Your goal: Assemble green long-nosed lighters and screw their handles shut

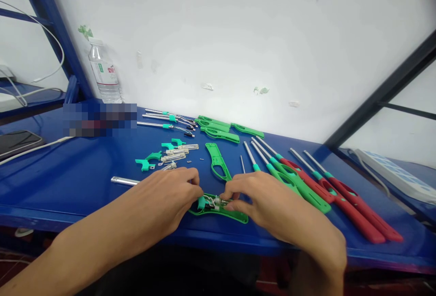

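Near the table's front edge lies a green lighter casing half with its inner side up. White wires and a teal trigger show inside it. My left hand is closed at its left end, fingers bent over the trigger area; its fingertips are partly hidden. A metal lighter tube sticks out to the left behind my left wrist. With thumb and fingers pinched, my right hand grips a small clear fuel tank in the casing. Just behind my hands rests a separate green casing half.
Clear fuel tanks and teal triggers lie at centre left. Wired metal tubes and green casing halves are at the back. Assembled red lighters and green lighters lie right. A bottle stands back left.
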